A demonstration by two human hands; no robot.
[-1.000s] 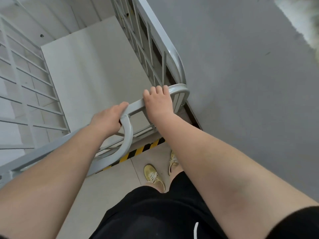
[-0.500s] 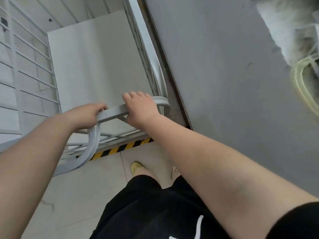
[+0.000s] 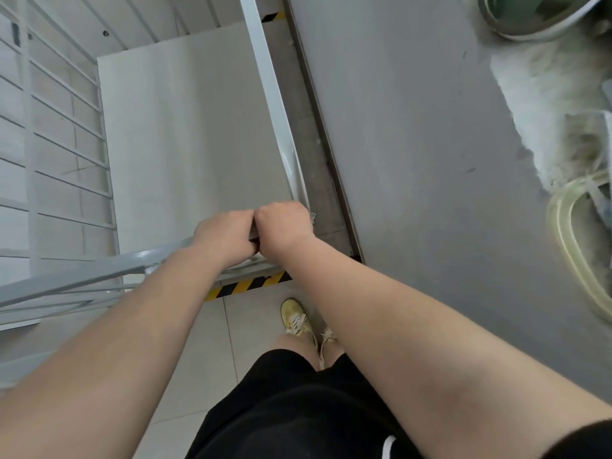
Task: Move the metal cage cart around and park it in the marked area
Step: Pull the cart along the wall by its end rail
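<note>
- Pale tiled floor (image 3: 185, 369) underfoot, grey floor (image 3: 414, 160) to the right.
- Yellow sneakers (image 3: 293, 314) just behind black-yellow hazard tape (image 3: 246, 286).
- Left hand (image 3: 225, 236) and right hand (image 3: 284, 226) touching side by side, both clenched round top rail (image 3: 99, 273) of metal cage cart (image 3: 185, 127).
- Cart directly ahead, right side along a dark floor strip (image 3: 318, 144).

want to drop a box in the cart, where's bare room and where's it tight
The cart floor lies bare between the left bar wall and right rail. Crowded: the near top rail, gripped by left hand and right hand side by side.
</note>
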